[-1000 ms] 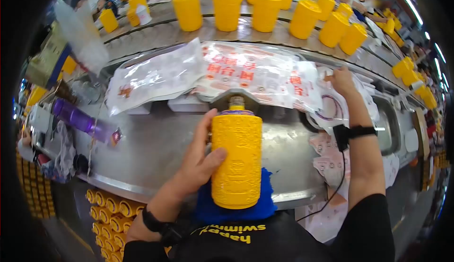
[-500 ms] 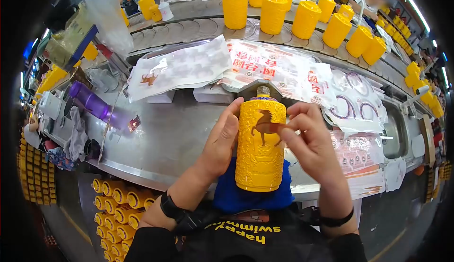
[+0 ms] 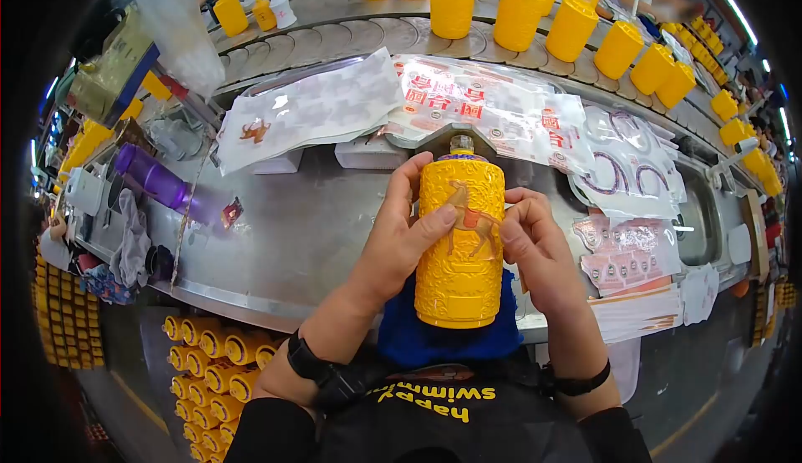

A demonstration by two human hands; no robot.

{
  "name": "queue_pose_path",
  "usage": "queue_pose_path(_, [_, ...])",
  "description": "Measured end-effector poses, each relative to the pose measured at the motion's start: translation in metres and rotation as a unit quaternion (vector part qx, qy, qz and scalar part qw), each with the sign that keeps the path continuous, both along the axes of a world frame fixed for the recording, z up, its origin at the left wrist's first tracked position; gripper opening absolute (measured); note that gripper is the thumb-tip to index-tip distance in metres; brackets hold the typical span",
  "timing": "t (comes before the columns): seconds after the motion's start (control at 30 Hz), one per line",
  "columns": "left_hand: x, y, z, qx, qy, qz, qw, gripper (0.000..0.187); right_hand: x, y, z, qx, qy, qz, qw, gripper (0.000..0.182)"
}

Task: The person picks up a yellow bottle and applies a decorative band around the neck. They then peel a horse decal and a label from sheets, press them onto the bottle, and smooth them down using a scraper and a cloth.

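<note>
A yellow embossed bottle (image 3: 457,292) with a clear neck stands upright in front of me, its base by a blue cloth (image 3: 397,333). On its front lies a brown horse decal (image 3: 474,222) with a red saddle patch. My left hand (image 3: 405,233) is closed around the bottle's left side, with the thumb pressing on the decal near the horse's front. At the right side, my right hand (image 3: 535,246) has thumb and fingers pinched together at the decal's right edge. The tips of the left fingers are hidden behind the bottle.
Decal sheets (image 3: 313,112) and red-printed sheets (image 3: 443,99) lie behind the bottle. Yellow bottles (image 3: 518,16) line the conveyor (image 3: 334,41) beyond. A purple tumbler (image 3: 150,175) lies at left, a sink (image 3: 700,212) stands right, and more yellow bottles (image 3: 213,346) are stacked lower left.
The horse decal, earlier dark and lifted at the right, now lies against the bottle. My left thumb has moved onto it, and my right hand has lowered slightly. Conveyor bottles have shifted in view.
</note>
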State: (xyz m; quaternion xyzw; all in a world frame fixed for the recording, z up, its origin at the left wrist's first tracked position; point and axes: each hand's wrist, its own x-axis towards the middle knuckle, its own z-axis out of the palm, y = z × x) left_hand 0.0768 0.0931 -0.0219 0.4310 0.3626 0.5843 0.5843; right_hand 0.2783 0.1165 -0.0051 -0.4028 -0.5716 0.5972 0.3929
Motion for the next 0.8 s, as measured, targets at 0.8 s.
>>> queue_pose_path(0.8, [0.009,-0.006,-0.004,0.010,-0.083,-0.018,0.996,0.074,-0.002,0.004,-0.013,0.005,0.065,0.023,0.998,0.026])
